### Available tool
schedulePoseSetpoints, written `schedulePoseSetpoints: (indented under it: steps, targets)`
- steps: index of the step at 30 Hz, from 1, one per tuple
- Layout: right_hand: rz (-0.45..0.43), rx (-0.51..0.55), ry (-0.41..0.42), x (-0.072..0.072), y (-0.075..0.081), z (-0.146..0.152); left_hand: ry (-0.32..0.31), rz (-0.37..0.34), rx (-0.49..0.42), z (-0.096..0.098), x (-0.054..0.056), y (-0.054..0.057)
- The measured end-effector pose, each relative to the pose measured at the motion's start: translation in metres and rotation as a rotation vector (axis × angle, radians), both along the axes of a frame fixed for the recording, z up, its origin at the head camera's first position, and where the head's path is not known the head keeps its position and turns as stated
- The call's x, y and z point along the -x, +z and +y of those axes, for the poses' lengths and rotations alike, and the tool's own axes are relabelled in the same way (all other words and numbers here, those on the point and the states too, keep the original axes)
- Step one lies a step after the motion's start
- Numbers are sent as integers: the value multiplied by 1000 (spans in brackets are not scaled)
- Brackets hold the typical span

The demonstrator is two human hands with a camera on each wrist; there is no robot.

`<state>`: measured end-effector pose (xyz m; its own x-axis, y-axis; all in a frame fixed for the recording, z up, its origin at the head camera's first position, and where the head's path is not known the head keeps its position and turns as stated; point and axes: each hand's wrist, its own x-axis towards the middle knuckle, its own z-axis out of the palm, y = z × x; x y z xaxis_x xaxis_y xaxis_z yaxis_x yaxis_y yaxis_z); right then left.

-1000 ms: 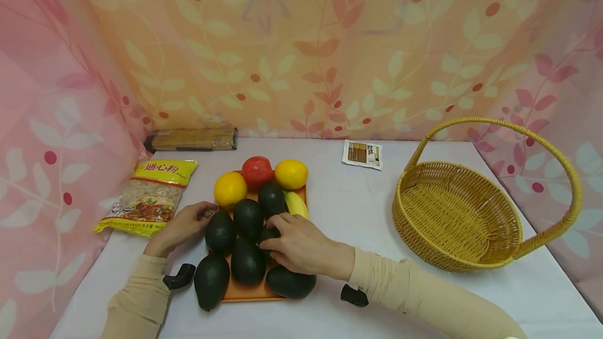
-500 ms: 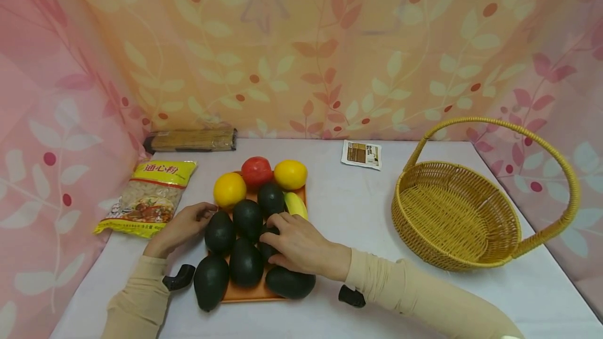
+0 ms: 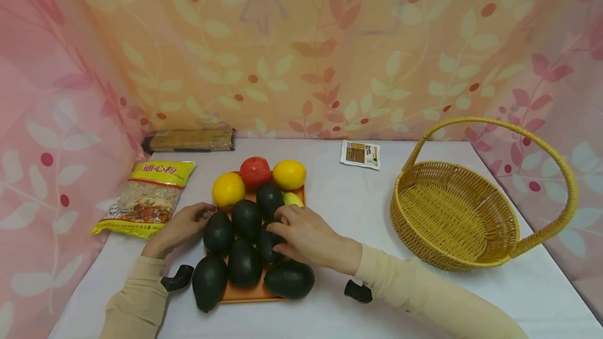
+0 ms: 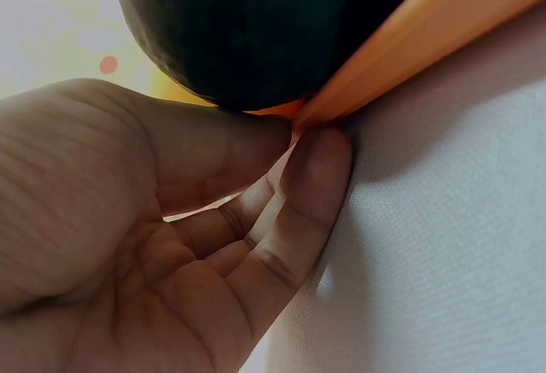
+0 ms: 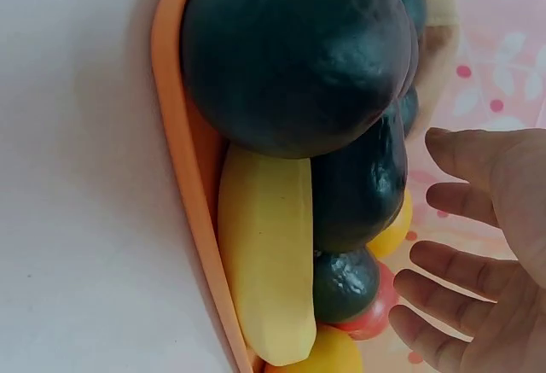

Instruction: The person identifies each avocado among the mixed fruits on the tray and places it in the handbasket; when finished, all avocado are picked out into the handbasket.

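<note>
My left hand pinches the left rim of an orange tray between thumb and fingers, beside a dark green avocado. Several avocados fill the tray, one of them lying along the front right. My right hand hovers over the tray's right side, fingers spread and holding nothing. Beneath it are an avocado and a yellow banana, partly hidden by the hand in the head view. At the tray's back sit an orange, a red round fruit and a lemon.
To the right stands a wicker basket with a tall arched handle. A pasta bag lies at the left, with a rolled bamboo mat behind it. A small white packet is at the back; patterned curtains surround the table.
My right hand has drawn off the avocado toward the right, its fingers loosening, and now covers more of the banana. The left hand stays at the tray rim.
</note>
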<state>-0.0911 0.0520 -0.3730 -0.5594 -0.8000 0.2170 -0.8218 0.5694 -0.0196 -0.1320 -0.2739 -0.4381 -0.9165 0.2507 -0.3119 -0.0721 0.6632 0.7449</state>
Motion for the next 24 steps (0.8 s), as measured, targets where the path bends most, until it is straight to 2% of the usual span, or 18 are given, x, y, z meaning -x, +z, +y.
schedulePoseSetpoints:
  steps: [5, 10, 17, 24]
  targets:
    - [-47, 0, -21, 0, 0, 10, 4, 8, -13, 0, -1, -2]
    - [-92, 39, -90, 1, -2, 34, 8, 6, -9, 1, 0, -2]
    - [-39, 97, -205, 1, 0, 83, 6, 1, 16, 0, 2, -1]
    - [31, 158, -301, -2, 0, 125, -6, 26, 50, -3, 0, 0]
